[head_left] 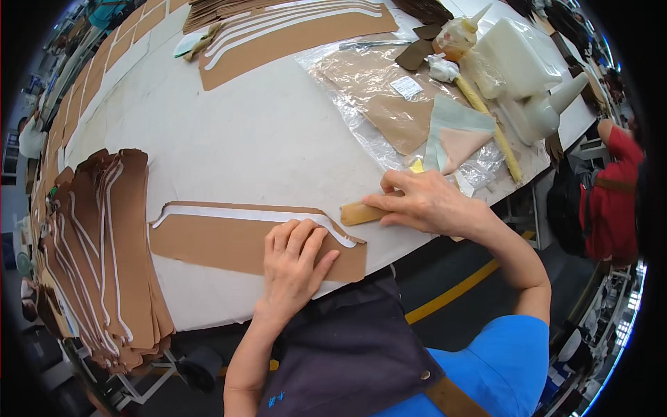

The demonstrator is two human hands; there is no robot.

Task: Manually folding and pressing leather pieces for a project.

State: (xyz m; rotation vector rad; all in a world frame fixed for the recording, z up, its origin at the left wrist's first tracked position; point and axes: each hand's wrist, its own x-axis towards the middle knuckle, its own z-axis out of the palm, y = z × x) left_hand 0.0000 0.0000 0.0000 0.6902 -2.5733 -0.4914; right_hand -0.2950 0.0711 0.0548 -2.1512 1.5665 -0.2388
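Observation:
In front of me on the white table lies a tan leather-like panel (208, 243) with a white strip (229, 213) along its far, shaped edge. That edge looks partly folded over near the right end. My left hand (295, 254) lies on the panel, fingers spread and pressing near the strip. Just right of the panel, my right hand (424, 201) grips a flat, yellowish-tan bar-shaped tool (363, 213) between thumb and fingers. The tool's free end points left and sits close to the panel's right end.
To the left is a pile of similar brown panels (132, 264) with white strips. More stripped panels (299, 42) lie at the back. A clear plastic bag (361, 118), a yellow-handled brush (479, 104), a white container (517, 59) and a nozzle bottle (458, 36) occupy the right. A person in red (618, 194) is beyond.

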